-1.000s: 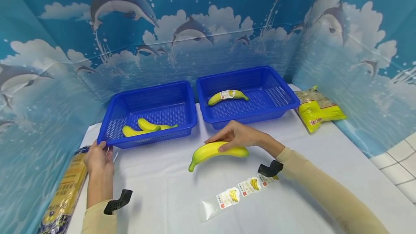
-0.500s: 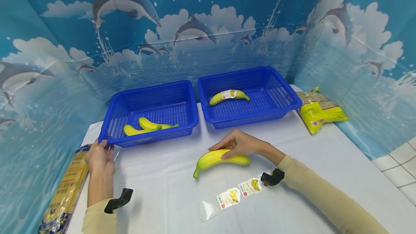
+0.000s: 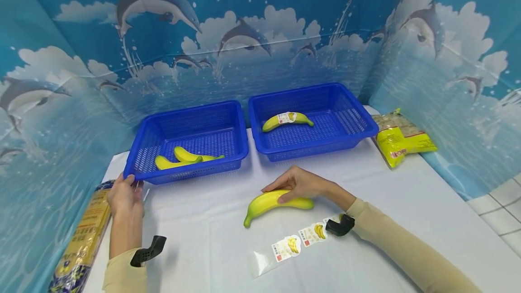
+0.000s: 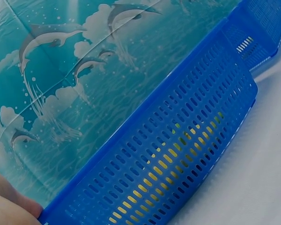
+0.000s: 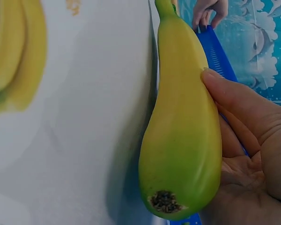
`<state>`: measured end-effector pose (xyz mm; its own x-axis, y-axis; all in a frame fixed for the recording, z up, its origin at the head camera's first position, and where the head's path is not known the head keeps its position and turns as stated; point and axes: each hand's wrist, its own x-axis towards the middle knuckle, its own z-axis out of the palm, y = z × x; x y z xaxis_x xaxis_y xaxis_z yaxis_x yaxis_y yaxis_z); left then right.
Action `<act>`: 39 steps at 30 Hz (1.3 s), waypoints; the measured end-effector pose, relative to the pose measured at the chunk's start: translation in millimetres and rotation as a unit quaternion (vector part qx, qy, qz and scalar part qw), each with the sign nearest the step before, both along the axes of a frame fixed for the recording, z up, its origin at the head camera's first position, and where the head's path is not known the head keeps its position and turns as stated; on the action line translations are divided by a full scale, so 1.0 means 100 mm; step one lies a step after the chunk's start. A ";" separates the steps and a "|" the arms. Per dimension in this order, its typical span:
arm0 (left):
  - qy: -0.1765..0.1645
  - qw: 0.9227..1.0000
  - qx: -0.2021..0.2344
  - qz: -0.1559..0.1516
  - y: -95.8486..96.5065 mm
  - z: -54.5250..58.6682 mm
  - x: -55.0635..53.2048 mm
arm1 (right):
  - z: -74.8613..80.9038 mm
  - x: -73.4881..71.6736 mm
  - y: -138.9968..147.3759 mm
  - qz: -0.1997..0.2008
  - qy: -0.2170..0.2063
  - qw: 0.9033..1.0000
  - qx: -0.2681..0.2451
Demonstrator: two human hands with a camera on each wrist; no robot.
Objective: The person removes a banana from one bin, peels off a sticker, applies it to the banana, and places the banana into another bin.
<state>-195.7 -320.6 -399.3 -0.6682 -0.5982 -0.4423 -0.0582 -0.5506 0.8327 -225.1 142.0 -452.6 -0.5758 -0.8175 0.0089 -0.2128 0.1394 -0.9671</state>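
A yellow banana with green ends [image 3: 260, 205] lies low over the white table, held between the thumb and fingers of my right hand [image 3: 303, 182]. In the right wrist view, the thumb presses along one side of the banana [image 5: 182, 117], its dark tip facing the camera. My left hand [image 3: 124, 196] grips the near left corner of the left blue basket [image 3: 191, 177], thumb at the rim. Two bananas [image 3: 189, 155] lie in that basket. Yellow shows through the slots of the basket's wall [image 4: 178, 150] in the left wrist view.
The right blue basket [image 3: 311, 148] holds one labelled banana [image 3: 286, 121]. A strip of banana stickers [image 3: 286, 248] lies in front of the right hand. A yellow bag [image 3: 400, 139] sits far right, and a long golden packet [image 3: 83, 236] at left.
My right hand has lowered the banana toward the table and drawn it slightly nearer. My left hand stays at the basket corner.
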 end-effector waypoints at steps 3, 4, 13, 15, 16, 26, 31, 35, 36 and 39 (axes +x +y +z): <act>0.004 1.000 -0.001 0.004 0.00 0.00 0.00 | -0.03 0.00 -0.01 -0.002 0.001 1.000 0.005; 0.006 1.000 -0.005 0.005 0.00 -0.01 0.00 | -0.04 0.00 -0.01 -0.001 0.002 1.000 0.005; 0.011 1.000 -0.017 0.001 0.00 -0.05 0.01 | -0.09 0.02 -0.01 0.000 0.004 1.000 0.006; 0.006 1.000 -0.018 0.003 -0.01 -0.05 0.01 | -0.09 0.02 -0.01 0.004 -0.002 1.000 0.000; 0.008 1.000 -0.014 0.005 -0.01 -0.04 0.01 | -0.08 0.02 -0.01 0.006 -0.006 1.000 -0.004; -0.006 0.997 -0.079 0.009 -0.01 -0.01 0.02 | -0.01 0.04 0.04 -0.001 -0.021 1.000 -0.005; 0.024 0.982 -0.174 0.071 0.09 -0.02 0.12 | 0.08 0.07 0.14 -0.013 -0.016 1.000 -0.007; 0.181 0.939 -0.266 0.125 0.33 -0.08 0.21 | 0.13 0.09 0.25 -0.029 0.001 1.000 -0.009; 0.217 0.925 -0.290 0.117 0.39 -0.10 0.24 | 0.14 0.10 0.27 -0.034 0.005 0.999 -0.010; 0.304 0.889 -0.342 0.027 0.58 -0.13 0.33 | 0.13 0.10 0.33 -0.040 0.015 0.999 -0.016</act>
